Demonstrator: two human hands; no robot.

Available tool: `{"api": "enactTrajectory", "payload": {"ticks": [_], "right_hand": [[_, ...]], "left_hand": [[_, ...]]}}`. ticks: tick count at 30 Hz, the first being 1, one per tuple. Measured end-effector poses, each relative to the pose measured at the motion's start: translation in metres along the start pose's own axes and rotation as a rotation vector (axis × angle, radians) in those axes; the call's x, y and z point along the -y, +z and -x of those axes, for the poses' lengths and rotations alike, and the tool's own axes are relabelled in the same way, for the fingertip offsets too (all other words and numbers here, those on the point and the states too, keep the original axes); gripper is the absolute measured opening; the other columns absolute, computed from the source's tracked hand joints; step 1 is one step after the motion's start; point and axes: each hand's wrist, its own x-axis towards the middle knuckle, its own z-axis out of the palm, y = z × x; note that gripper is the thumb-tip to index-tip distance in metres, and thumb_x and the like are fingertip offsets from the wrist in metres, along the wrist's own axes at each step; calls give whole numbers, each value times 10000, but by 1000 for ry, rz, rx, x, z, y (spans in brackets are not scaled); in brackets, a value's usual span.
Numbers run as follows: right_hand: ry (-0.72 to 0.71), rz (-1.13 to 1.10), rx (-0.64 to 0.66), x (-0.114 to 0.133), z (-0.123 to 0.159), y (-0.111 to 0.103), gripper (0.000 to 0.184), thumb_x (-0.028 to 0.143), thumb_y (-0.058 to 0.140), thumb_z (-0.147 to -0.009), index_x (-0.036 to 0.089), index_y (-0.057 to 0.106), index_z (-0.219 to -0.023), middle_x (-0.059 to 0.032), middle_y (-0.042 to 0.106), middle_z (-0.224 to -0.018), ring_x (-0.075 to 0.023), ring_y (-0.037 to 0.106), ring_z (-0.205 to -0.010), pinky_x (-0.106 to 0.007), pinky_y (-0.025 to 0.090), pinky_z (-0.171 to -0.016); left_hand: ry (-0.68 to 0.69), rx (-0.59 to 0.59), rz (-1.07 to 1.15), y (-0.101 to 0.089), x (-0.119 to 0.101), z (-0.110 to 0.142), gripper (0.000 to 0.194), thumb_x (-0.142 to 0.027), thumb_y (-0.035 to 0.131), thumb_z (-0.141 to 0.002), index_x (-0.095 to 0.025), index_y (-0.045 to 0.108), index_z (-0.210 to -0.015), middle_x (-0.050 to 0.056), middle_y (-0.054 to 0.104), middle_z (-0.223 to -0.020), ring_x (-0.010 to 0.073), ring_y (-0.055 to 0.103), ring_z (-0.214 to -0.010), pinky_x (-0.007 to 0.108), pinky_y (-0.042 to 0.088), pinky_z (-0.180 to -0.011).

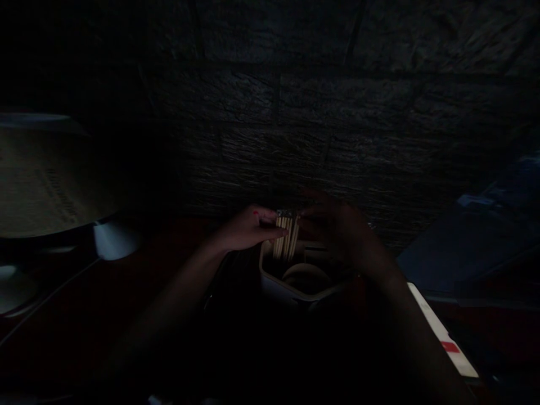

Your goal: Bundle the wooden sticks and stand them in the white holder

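Dimly, 2 bare hands show in the dark, close to a wall point(295, 107) of rough blocks. The left hand point(242, 228) has its grip clamped on a bunch of thin, pale sticks point(287, 239), with the thumb across their front. A small red mark point(255, 212) shows on this hand. The sticks stand nearly upright, with their low ends inside the far left corner of a box point(282, 287) with a pale rim. Inside the box, on the near side, is 1 round thing point(306, 270). The right hand point(343, 228) is just right of the stick tops, but it is too dark to tell if its grip is apart or together.

On the left is a big tan thing point(37, 174) with dark writing, too blurry to read. A white, cup-like thing point(112, 242) sits below it. On the near right, a long white thing point(434, 320) has 1 red patch point(449, 347) and a faint mark I cannot read.
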Motion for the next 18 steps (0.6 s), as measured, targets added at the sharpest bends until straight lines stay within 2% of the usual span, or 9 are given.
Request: {"api": "enactTrajectory", "payload": {"ticks": [4, 9, 14, 18], "right_hand": [[8, 0, 4, 0, 0, -1, 196, 164, 603, -843, 205, 709, -1003, -60, 745, -1033, -231, 678, -1028, -333, 528, -856], [-15, 6, 35, 3, -1, 4, 177, 151, 592, -845, 210, 727, -944, -66, 693, -1185, -232, 679, -1019, -380, 516, -900], [29, -24, 73, 7, -3, 6, 289, 143, 607, -831, 205, 686, -1101, -60, 758, -977, -217, 708, -913, -357, 525, -855], [33, -70, 132, 5, -1, 5, 389, 158, 585, -842, 182, 612, -1230, -59, 761, -954, -204, 717, -848, -310, 529, -763]], "left_hand": [[13, 2, -16, 0, 0, 1, 131, -246, 653, -774, -121, 640, -738, -12, 617, -674, 107, 543, -613, 223, 389, -584], [26, -13, -31, 1, 0, 0, 156, -252, 652, -778, -117, 625, -705, -33, 574, -639, 88, 492, -578, 215, 346, -557], [9, 52, -1, -2, -1, 1, 138, -240, 651, -781, -111, 681, -822, 13, 670, -755, 117, 568, -661, 235, 416, -627], [10, 111, 59, -9, 1, 4, 229, -239, 678, -769, -127, 691, -968, 53, 720, -915, 163, 645, -822, 282, 473, -765]]}}
